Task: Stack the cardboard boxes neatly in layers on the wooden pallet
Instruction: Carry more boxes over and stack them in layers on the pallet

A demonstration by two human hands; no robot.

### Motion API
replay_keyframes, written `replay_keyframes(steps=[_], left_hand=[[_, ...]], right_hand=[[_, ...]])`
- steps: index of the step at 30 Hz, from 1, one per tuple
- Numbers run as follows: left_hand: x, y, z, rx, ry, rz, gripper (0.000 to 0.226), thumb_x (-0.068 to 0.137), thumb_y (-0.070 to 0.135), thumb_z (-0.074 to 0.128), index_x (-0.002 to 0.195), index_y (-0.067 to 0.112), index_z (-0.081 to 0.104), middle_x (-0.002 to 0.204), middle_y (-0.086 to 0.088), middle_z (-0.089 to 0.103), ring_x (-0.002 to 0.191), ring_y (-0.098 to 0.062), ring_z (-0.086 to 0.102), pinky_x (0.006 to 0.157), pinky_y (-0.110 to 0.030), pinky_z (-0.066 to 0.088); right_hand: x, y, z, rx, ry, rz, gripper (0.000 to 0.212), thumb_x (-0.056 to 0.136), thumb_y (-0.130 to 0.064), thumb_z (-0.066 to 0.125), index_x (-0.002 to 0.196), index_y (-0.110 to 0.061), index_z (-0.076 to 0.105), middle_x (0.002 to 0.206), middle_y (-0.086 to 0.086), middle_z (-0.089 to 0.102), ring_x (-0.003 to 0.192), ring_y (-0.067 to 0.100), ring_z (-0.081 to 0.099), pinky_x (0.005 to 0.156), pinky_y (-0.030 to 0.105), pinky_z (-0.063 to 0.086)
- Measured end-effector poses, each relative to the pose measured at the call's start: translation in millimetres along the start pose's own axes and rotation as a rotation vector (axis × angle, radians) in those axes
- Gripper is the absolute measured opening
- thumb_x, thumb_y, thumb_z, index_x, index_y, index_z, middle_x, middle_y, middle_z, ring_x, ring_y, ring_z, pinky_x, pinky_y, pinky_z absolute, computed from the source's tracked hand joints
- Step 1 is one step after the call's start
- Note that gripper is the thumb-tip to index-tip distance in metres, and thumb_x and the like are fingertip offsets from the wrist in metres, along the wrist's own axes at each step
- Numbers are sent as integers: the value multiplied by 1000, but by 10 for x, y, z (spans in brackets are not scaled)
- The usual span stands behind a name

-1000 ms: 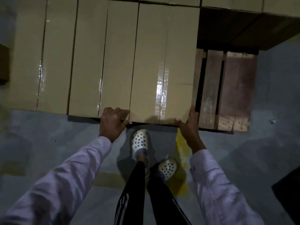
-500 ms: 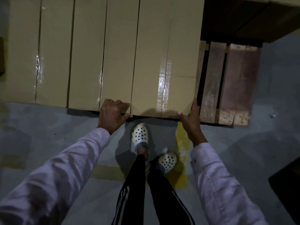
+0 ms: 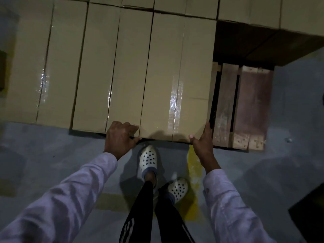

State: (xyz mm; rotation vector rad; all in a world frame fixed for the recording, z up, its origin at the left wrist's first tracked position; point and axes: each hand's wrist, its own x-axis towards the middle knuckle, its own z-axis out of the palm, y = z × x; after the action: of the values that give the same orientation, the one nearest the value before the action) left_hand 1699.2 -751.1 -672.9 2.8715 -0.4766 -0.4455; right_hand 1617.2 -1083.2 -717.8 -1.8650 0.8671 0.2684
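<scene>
I am looking down at a grey concrete floor (image 3: 289, 120), with a wooden pallet (image 3: 250, 106) on it. The pallet's bare reddish slats are showing only at the right, and cardboard boxes are covering the rest of it.

A far row of boxes (image 3: 245, 9) is running along the top edge of the view, its shadowed side wall dropping to the slats. In front of it a near row of three long plain brown boxes is lying side by side, their long sides touching: the left box (image 3: 43, 67), the middle box (image 3: 112, 67) and the right-hand box (image 3: 177, 76). The right-hand box is sitting just beside the bare slats. All three are sealed shut, hiding whatever is inside. A strip of glossy clear tape (image 3: 174, 102) is running down each top seam and catching the light.

The left hand (image 3: 121, 137) is gripping the near edge of the middle box. Its fingers are curling over the top right beside the seam, and its thumb is reaching under towards the right-hand box. The right hand (image 3: 203, 142) is spread wide at the near right corner of the right-hand box. Its straight fingers are pressing flat against the side wall, and its thumb is lying along the near edge.

Pale long sleeves (image 3: 70, 199) are covering both arms. Two white perforated clogs (image 3: 148, 158) are standing below the boxes, next to a yellow floor marking (image 3: 193, 165).
</scene>
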Motion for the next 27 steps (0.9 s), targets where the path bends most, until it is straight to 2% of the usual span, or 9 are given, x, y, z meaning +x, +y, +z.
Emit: replay_keyframes(steps=[7, 13, 17, 19, 22, 25, 27], left_hand=[[87, 18, -31, 5, -53, -48, 48, 62, 46, 100, 102, 24, 85, 87, -2, 77, 76, -34, 66, 77, -40, 53], [71, 21, -17, 8, -21, -15, 47, 61, 41, 102, 101, 22, 85, 84, -3, 76, 74, -34, 65, 74, -40, 53], [63, -24, 37, 4, -2, 30, 50, 61, 47, 102, 101, 22, 84, 84, -1, 74, 74, -31, 65, 77, -41, 49], [88, -34, 12, 13, 8, 55, 53, 66, 62, 94, 100, 23, 83, 85, 2, 72, 77, -29, 64, 78, -42, 47], [171, -18, -64, 31, 19, 72, 56, 83, 78, 67, 107, 29, 79, 92, 4, 69, 89, -25, 64, 85, -44, 44], [361, 0, -180, 0, 87, 31, 48, 93, 71, 58, 106, 30, 79, 94, 3, 71, 96, -24, 61, 88, -43, 42], [570, 23, -269, -36, 162, 23, 43, 95, 64, 58, 103, 28, 79, 97, 2, 73, 99, -26, 60, 86, -42, 40]], right_hand=[[6, -83, -53, -98, -12, -21, 102, 93, -13, 80, 172, -19, 15, 167, 13, 38, 150, 30, 43, 123, 42, 36], [-29, -158, -39, -116, 12, 17, 101, 95, -12, 78, 172, -20, 14, 169, 12, 34, 151, 30, 39, 113, 28, 29], [-28, -218, -34, -158, 2, 28, 102, 94, -11, 78, 172, -16, 12, 170, 15, 31, 154, 32, 35, 117, 29, 27], [-13, -259, -32, -154, 5, 22, 106, 88, -16, 79, 171, -16, 13, 169, 15, 31, 154, 33, 34, 122, 33, 26], [11, -403, -18, -176, 35, -14, 110, 86, -24, 83, 171, -20, 14, 174, 10, 23, 158, 30, 26, 129, 50, 27], [82, -694, -1, -267, 34, -93, 105, 94, -33, 80, 173, -31, 11, 179, -1, 3, 163, 26, 10, 127, 59, 15], [206, -920, -23, -285, 48, -119, 99, 95, -36, 77, 171, -39, 14, 179, -7, 1, 164, 25, 9, 122, 69, 14]])
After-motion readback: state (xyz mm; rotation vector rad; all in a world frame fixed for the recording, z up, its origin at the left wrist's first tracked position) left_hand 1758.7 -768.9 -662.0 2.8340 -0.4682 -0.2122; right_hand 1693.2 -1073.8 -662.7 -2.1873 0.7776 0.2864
